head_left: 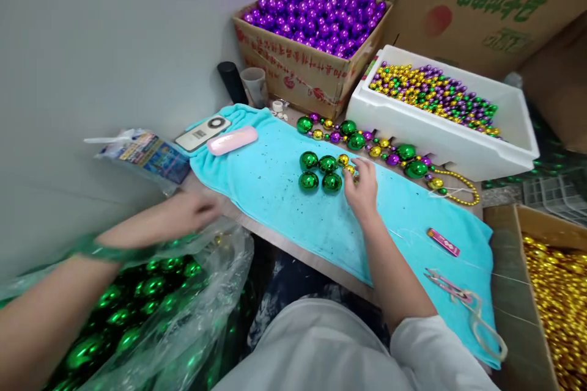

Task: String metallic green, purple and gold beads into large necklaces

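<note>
My right hand [363,188] rests on the turquoise towel [275,189], its thumb and fingers curled around a few small gold beads [343,160], some partly hidden by the fingers. Just left of them, several large shiny green beads [328,164] lie grouped in two rows. My left hand [199,208] is smeared by motion over the table's near left edge, so its fingers do not read clearly. Below that arm, a clear plastic bag [224,256] holds many big green beads [119,316]. A threaded string of green, gold and purple beads [356,142] lies along the towel's far edge.
A carton [293,67] of purple beads and a white foam box [431,134] of mixed beads stand behind. Scissors [452,287], a pink packet [443,242], a remote-like device [203,133] and a pink case [232,140] lie on the towel. At right, another carton [509,293] holds gold beads.
</note>
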The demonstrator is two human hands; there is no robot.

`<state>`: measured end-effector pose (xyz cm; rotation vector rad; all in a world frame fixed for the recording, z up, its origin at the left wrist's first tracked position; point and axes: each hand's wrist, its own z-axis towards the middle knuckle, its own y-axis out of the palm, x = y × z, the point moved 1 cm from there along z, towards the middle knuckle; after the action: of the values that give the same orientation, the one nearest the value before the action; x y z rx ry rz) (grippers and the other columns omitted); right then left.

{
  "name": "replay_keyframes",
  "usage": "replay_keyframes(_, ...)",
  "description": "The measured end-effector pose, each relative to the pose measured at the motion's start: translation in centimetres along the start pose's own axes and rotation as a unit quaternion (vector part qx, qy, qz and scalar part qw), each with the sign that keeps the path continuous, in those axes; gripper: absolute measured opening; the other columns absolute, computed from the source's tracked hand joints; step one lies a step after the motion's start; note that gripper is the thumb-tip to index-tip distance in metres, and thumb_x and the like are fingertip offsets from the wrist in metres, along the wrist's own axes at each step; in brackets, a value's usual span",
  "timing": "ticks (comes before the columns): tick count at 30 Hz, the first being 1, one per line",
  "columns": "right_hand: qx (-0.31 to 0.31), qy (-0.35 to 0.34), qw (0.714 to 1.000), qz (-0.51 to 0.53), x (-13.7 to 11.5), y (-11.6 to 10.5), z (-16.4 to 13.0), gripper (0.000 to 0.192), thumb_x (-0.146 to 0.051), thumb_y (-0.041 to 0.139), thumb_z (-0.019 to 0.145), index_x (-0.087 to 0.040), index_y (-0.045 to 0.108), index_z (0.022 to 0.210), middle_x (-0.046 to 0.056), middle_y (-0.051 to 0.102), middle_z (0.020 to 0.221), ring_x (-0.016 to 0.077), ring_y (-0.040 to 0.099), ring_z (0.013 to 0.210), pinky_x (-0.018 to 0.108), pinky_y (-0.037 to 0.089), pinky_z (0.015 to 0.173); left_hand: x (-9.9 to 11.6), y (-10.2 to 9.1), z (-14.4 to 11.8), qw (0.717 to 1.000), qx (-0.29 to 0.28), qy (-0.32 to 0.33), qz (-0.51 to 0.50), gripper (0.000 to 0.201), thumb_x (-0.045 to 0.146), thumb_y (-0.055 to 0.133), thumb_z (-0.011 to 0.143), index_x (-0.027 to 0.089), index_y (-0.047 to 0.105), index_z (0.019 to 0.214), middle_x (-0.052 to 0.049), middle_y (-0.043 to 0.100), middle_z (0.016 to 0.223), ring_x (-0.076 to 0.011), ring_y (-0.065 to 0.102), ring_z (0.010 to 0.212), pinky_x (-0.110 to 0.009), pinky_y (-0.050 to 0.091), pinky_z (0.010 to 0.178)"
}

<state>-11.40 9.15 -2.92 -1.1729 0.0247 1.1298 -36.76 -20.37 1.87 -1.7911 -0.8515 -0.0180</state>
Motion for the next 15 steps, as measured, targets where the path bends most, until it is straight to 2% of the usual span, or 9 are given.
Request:
replay_keyframes(2,0.032,-0.019,0.999,0.030,0.2,-1.0,-1.0,0.027,-0.027,0.045,0.089,-0.016,0.058,0.110,0.015,0.057,0.112,0.0237,0.054,0.108,0.039,0.050,0.086,-5.8,3.4,-5.4,0.993,-0.111,-0.048,0.000,0.040,0.056,0.044,0.076,0.028,0.052,0.048,0.007,0.058,0.048,-0.0194,0.055,0.049,-0.041,0.053,0.054)
replay_keyframes(3,0.040,-0.030,0.998,0.042,0.0,-1.2,-1.5,0.024,-0.026,0.045,0.089,-0.017,0.058,0.107,0.014,0.058,0.109,0.0229,0.056,0.104,0.037,0.052,0.081,-8.1,5.5,-7.6,0.986,-0.127,-0.105,0.013,0.035,0.056,0.050,0.069,0.029,0.053,0.048,0.006,0.060,0.050,-0.0223,0.059,0.051,-0.045,0.054,0.055)
replay_keyframes(4,0.040,-0.043,0.997,0.055,-0.3,-1.2,-2.0,0.022,-0.025,0.046,0.088,-0.017,0.059,0.104,0.013,0.059,0.106,0.0222,0.058,0.099,0.036,0.053,0.075,-9.5,7.6,-9.4,0.981,-0.134,-0.141,0.014,0.025,0.054,0.056,0.065,0.031,0.062,0.060,0.004,0.070,0.066,-0.0260,0.066,0.065,-0.047,0.056,0.065)
replay_keyframes(5,0.032,-0.058,0.995,0.068,-0.8,-1.0,-2.5,0.021,-0.024,0.046,0.088,-0.017,0.060,0.102,0.012,0.060,0.103,0.0216,0.059,0.095,0.034,0.053,0.071,-10.1,9.6,-10.9,0.981,-0.106,-0.165,0.011,0.028,0.052,0.059,0.064,0.030,0.068,0.078,-0.002,0.073,0.090,-0.0293,0.068,0.086,-0.046,0.055,0.078)
replay_keyframes(7,-0.007,-0.101,0.991,0.090,-1.9,-0.2,-3.6,0.019,-0.022,0.047,0.087,-0.017,0.061,0.100,0.011,0.062,0.099,0.0207,0.060,0.089,0.033,0.053,0.068,-9.0,13.1,-12.6,0.974,-0.106,-0.200,0.018,0.049,0.050,0.062,0.064,0.023,0.067,0.105,-0.014,0.066,0.118,-0.0353,0.060,0.110,-0.046,0.050,0.090)
replay_keyframes(9,-0.059,-0.153,0.981,0.100,-3.0,0.7,-4.7,0.019,-0.020,0.048,0.087,-0.017,0.061,0.100,0.010,0.063,0.099,0.0205,0.061,0.088,0.034,0.053,0.072,-6.3,15.1,-12.6,0.975,-0.111,-0.195,0.005,0.053,0.042,0.059,0.072,0.016,0.060,0.119,-0.019,0.058,0.127,-0.0346,0.053,0.119,-0.041,0.047,0.094)
replay_keyframes(10,-0.078,-0.178,0.976,0.098,-3.3,1.1,-5.1,0.019,-0.020,0.048,0.087,-0.017,0.062,0.101,0.011,0.063,0.100,0.0209,0.061,0.089,0.035,0.052,0.076,-5.2,15.6,-12.2,0.977,-0.105,-0.186,-0.006,0.053,0.036,0.054,0.077,0.012,0.056,0.124,-0.021,0.056,0.128,-0.0327,0.054,0.118,-0.038,0.046,0.095)
replay_keyframes(12,-0.098,-0.217,0.968,0.080,-3.5,2.1,-5.6,0.021,-0.020,0.049,0.087,-0.016,0.062,0.103,0.012,0.063,0.102,0.0224,0.060,0.092,0.037,0.051,0.080,-4.2,15.8,-11.0,0.974,-0.096,-0.204,-0.025,0.053,0.031,0.051,0.080,0.011,0.050,0.129,-0.020,0.055,0.127,-0.0267,0.060,0.109,-0.032,0.047,0.092)
replay_keyframes(15,-0.111,-0.265,0.958,0.020,-3.0,3.5,-6.0,0.022,-0.021,0.050,0.086,-0.014,0.064,0.102,0.015,0.063,0.103,0.0263,0.056,0.097,0.043,0.048,0.086,-5.0,14.6,-10.7,0.968,-0.097,-0.230,-0.019,0.055,0.034,0.057,0.074,0.014,0.053,0.125,-0.019,0.056,0.123,-0.0277,0.063,0.099,-0.034,0.049,0.086)
